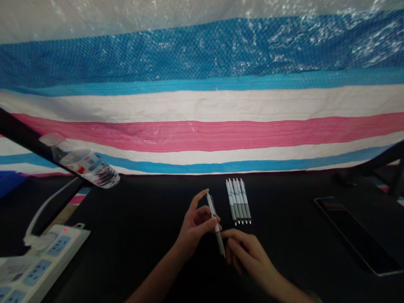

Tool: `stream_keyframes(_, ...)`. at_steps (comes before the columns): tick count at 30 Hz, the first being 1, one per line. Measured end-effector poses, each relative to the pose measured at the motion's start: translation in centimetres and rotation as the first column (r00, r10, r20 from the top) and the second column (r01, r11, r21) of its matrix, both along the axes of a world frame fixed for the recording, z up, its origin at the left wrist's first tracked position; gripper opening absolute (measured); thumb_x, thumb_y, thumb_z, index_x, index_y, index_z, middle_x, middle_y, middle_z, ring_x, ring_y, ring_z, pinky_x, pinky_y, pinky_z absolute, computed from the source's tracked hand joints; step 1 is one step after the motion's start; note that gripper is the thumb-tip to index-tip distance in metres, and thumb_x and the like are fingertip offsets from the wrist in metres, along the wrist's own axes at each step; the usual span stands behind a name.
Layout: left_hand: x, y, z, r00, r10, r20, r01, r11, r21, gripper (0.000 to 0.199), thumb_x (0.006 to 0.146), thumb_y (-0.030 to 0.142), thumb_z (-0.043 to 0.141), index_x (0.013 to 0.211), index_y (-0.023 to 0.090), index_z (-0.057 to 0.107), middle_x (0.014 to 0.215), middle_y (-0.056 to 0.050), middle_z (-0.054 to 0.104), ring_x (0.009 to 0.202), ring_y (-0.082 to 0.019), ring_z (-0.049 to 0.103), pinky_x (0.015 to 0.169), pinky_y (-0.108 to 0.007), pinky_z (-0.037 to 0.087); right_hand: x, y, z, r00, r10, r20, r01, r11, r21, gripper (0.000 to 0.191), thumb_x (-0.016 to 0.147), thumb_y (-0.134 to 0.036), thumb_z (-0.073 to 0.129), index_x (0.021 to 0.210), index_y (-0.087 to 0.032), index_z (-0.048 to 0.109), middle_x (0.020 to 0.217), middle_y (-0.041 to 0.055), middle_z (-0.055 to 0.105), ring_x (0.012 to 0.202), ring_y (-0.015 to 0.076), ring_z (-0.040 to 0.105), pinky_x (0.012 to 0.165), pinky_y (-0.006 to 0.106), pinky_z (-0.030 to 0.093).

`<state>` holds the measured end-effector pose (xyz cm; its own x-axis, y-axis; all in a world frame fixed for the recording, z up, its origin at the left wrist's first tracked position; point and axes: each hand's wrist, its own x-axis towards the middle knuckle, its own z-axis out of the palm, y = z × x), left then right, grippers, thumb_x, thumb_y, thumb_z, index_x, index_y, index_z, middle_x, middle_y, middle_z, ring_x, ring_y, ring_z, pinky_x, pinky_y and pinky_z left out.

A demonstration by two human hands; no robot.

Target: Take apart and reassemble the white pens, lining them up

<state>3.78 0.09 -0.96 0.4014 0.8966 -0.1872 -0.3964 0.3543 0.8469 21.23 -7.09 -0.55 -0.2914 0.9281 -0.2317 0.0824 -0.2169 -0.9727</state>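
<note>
My left hand (197, 225) is closed around a white and grey click pen (217, 231), held at a slant over the black table. Its thumb and fingers grip the white barrel, and the index fingertip sits at the push button on top. The pen's grey grip and metal tip point down toward my right hand (246, 250). That hand has bent, slightly parted fingers, with the index fingertip beside the grey grip; whether it touches I cannot tell. Just beyond, several matching pens (239, 202) lie side by side in a row, tips toward me.
A black phone or tablet (356, 235) lies on the right of the black table (132, 219). On the left are a power strip (47, 261) with a plugged-in cable and a tilted clear plastic bottle (91, 166). A striped tarp (202, 134) hangs behind.
</note>
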Motion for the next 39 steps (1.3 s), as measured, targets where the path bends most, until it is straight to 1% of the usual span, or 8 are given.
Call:
stream_keyframes(6,0.1,-0.3,0.8,1.000,-0.016,-0.010,0.016,1.000,0.023,0.076,0.076,0.020,0.082,0.142,0.025,0.044,0.082,-0.001,0.072,0.067,-0.017,0.070,0.064,-0.029,0.055,-0.2,-0.1,-0.2,1.000,0.010,0.023,-0.011,1.000,0.014,0.043,0.100,-0.049,0.045,0.103,-0.013,0.068,0.062,-0.0025,0.056,0.044,0.0081,0.045,0.044,0.020,0.032)
stream_keyframes(10,0.2,-0.4,1.2,0.999,-0.002,-0.033,0.002,1.000,0.024,0.079,0.079,0.023,0.080,0.147,0.026,0.040,0.084,-0.001,0.072,0.068,-0.017,0.069,0.063,-0.027,0.054,-0.2,-0.1,0.0,1.000,0.013,0.019,-0.013,1.000,0.012,0.042,0.099,-0.048,0.044,0.101,-0.013,0.067,0.063,-0.0023,0.056,0.044,0.0084,0.046,0.043,0.020,0.032)
stream_keyframes(16,0.1,-0.4,1.0,0.997,0.054,-0.055,-0.053,0.999,0.011,0.076,0.075,0.021,0.082,0.141,0.023,0.046,0.080,-0.001,0.072,0.067,-0.018,0.070,0.066,-0.030,0.055,-0.3,-0.1,-0.3,1.000,0.007,0.023,-0.008,1.000,0.022,0.038,0.099,-0.046,0.046,0.098,-0.014,0.067,0.063,-0.0028,0.056,0.043,0.0076,0.044,0.043,0.019,0.032)
stream_keyframes(21,0.2,-0.3,1.1,0.995,0.088,-0.043,-0.088,0.996,-0.005,0.086,0.078,0.023,0.081,0.151,0.027,0.035,0.083,-0.001,0.073,0.069,-0.017,0.070,0.065,-0.028,0.055,-0.3,-0.2,-0.5,0.999,0.016,0.030,-0.017,0.999,0.038,0.040,0.100,-0.047,0.044,0.097,-0.014,0.067,0.063,-0.0029,0.057,0.044,0.0077,0.045,0.044,0.019,0.033)
stream_keyframes(24,0.3,-0.3,1.3,0.992,0.110,-0.058,-0.111,0.994,-0.016,0.082,0.075,0.021,0.082,0.147,0.025,0.042,0.081,0.000,0.072,0.068,-0.017,0.070,0.066,-0.029,0.056,-0.3,-0.2,-0.5,0.999,0.015,0.035,-0.016,0.999,0.031,0.042,0.100,-0.050,0.044,0.098,-0.015,0.067,0.063,-0.0032,0.056,0.044,0.0076,0.045,0.044,0.019,0.033)
stream_keyframes(27,0.3,-0.3,1.5,0.993,0.100,-0.060,-0.101,0.995,-0.019,0.077,0.074,0.021,0.083,0.143,0.023,0.047,0.081,-0.001,0.073,0.067,-0.017,0.070,0.066,-0.029,0.055,-0.3,-0.2,-0.6,0.999,0.013,0.038,-0.014,1.000,0.021,0.044,0.100,-0.052,0.044,0.099,-0.015,0.067,0.063,-0.0032,0.057,0.044,0.0077,0.045,0.043,0.019,0.032)
stream_keyframes(35,0.1,0.0,0.6,0.994,0.068,-0.085,-0.069,0.997,-0.014,0.083,0.074,0.025,0.084,0.146,0.024,0.044,0.082,-0.002,0.073,0.068,-0.019,0.071,0.066,-0.030,0.055,-0.3,-0.2,-0.3,0.998,0.029,0.061,-0.032,0.998,0.049,0.043,0.100,-0.051,0.044,0.096,-0.015,0.068,0.062,-0.0023,0.057,0.043,0.0087,0.047,0.044,0.020,0.034)
stream_keyframes(39,0.2,0.0,0.7,0.993,0.082,-0.079,-0.083,0.997,-0.001,0.082,0.076,0.025,0.083,0.147,0.023,0.043,0.083,-0.002,0.073,0.068,-0.018,0.070,0.065,-0.029,0.054,-0.4,-0.1,-0.3,0.997,0.034,0.073,-0.037,0.998,0.047,0.043,0.100,-0.050,0.043,0.096,-0.015,0.068,0.062,-0.0020,0.057,0.044,0.0094,0.048,0.044,0.020,0.034)
